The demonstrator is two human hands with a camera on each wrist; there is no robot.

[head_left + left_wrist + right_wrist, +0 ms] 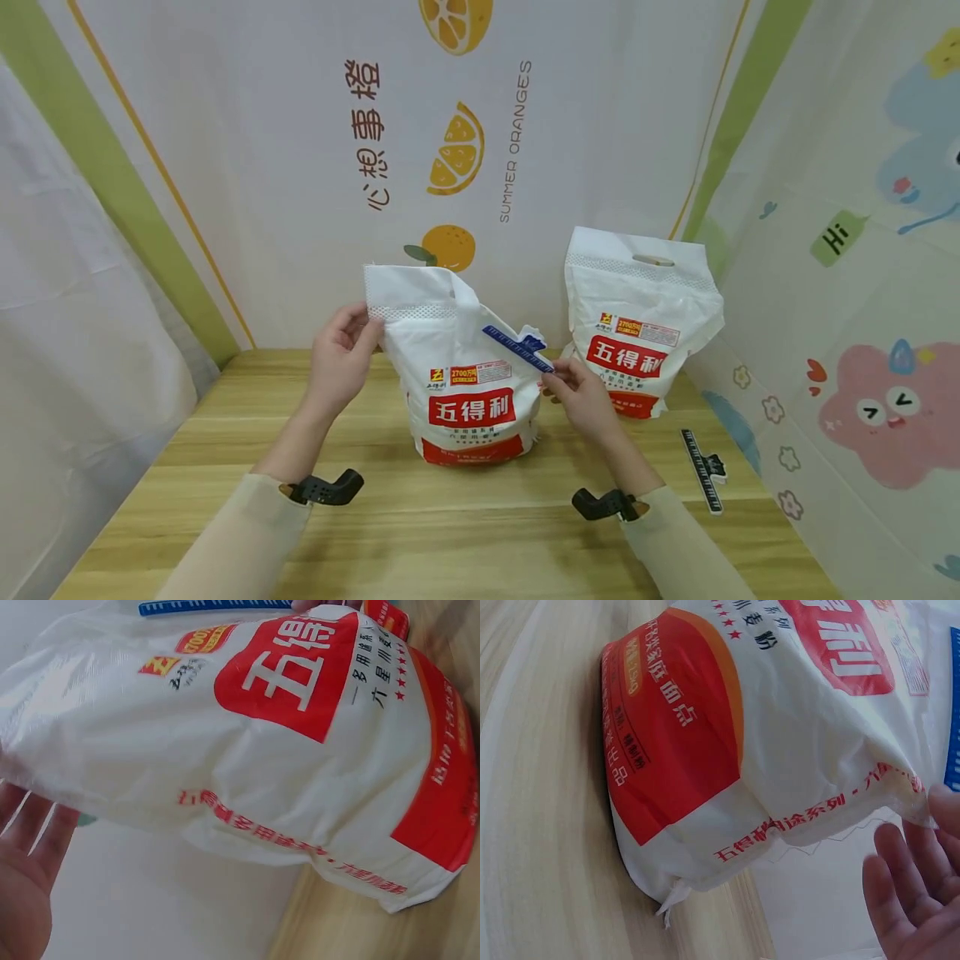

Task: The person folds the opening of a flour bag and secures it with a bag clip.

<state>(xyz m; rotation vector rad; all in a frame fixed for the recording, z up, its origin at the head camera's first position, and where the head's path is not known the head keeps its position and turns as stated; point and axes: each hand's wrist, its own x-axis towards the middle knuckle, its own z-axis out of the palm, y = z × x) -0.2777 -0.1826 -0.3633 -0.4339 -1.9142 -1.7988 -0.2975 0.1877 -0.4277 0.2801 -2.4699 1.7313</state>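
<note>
In the head view a white and red flour bag (472, 375) stands on the table, its top right corner folded down. A blue sealing clip (517, 348) lies slanted along that folded edge. My left hand (347, 354) pinches the bag's upper left edge, thumb in front; the left wrist view shows its fingers behind the plastic. My right hand (581, 396) pinches the bag's right edge at the clip's lower end. In the right wrist view the right thumb (945, 810) sits just below the clip (954, 712), other fingers loosely bent behind the edge.
A second flour bag (637, 325), with a handle slot in its top, stands behind at the right. A dark ruler-patterned clip (702, 472) lies on the wooden table (450, 533) at the right. Printed curtains (285, 167) hang behind and at both sides.
</note>
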